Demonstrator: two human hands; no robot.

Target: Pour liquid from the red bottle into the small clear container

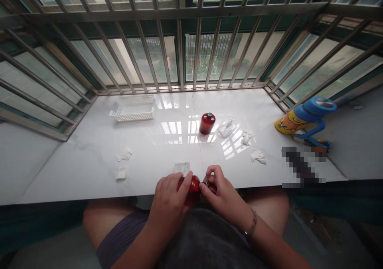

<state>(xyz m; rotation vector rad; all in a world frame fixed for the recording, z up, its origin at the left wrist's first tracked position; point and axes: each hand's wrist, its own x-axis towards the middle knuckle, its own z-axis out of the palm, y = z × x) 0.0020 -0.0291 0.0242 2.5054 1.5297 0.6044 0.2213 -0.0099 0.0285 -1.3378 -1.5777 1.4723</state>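
Tilted on its side at the counter's front edge is a red bottle (194, 188), its neck pointing right. My left hand (171, 191) is wrapped round the bottle's body from the left. At the neck, the thumb and fingers of my right hand (216, 187) pinch the small dark cap (206, 184), which they partly cover. Just beyond my hands lies a clear plastic packet (182, 167). A second red bottle (207, 124) with a dark cap stands upright farther back.
A white perforated basket (133, 111) sits at the back left. Crumpled tissues (257, 156) and a clear plastic bag (226, 128) lie to the right; more white scraps (124, 154) lie left. A blue and yellow flask (299, 115) stands at the right wall. Metal bars (179, 53) close off the back.
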